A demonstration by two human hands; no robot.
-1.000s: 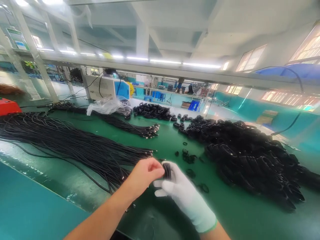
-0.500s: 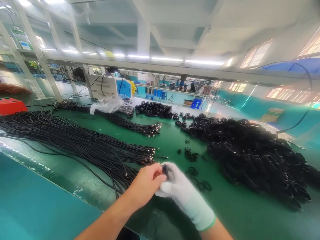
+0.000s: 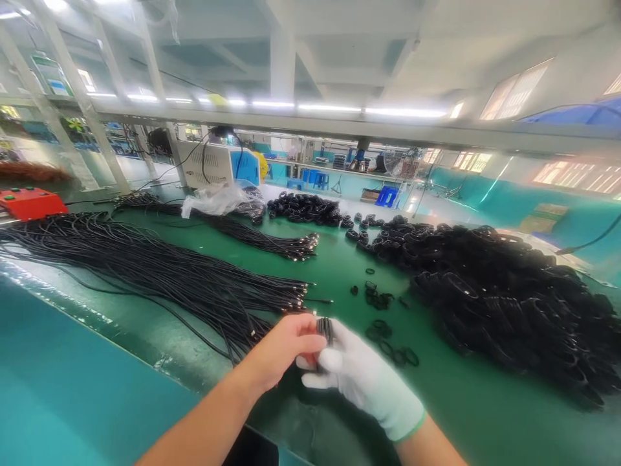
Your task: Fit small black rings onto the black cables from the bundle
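Between my hands is a small coil of black cable (image 3: 324, 329), its turns lying side by side and its lower part hidden by fingers. My bare left hand (image 3: 290, 343) grips the coil's left side with thumb and fingertips. My right hand (image 3: 352, 362), in a white glove with a green cuff, is closed around the other side, thumb bent towards me. Just left of them lies a long bundle of straight black cables (image 3: 184, 278) with metal-tipped ends. Several loose black rings (image 3: 398, 357) rest on the green table to the right of the glove.
A large heap of coiled black cables (image 3: 504, 304) covers the table's right side. Smaller coils (image 3: 305, 210) and a second cable bundle (image 3: 272, 243) lie farther back. At left are a red box (image 3: 33, 204), a plastic bag (image 3: 218, 199) and a white-and-blue machine (image 3: 213, 163).
The view has shifted slightly. My left thumb and fingers have moved a little on the coil, and the gloved fingers have spread slightly beneath it. Both hands still hold it.
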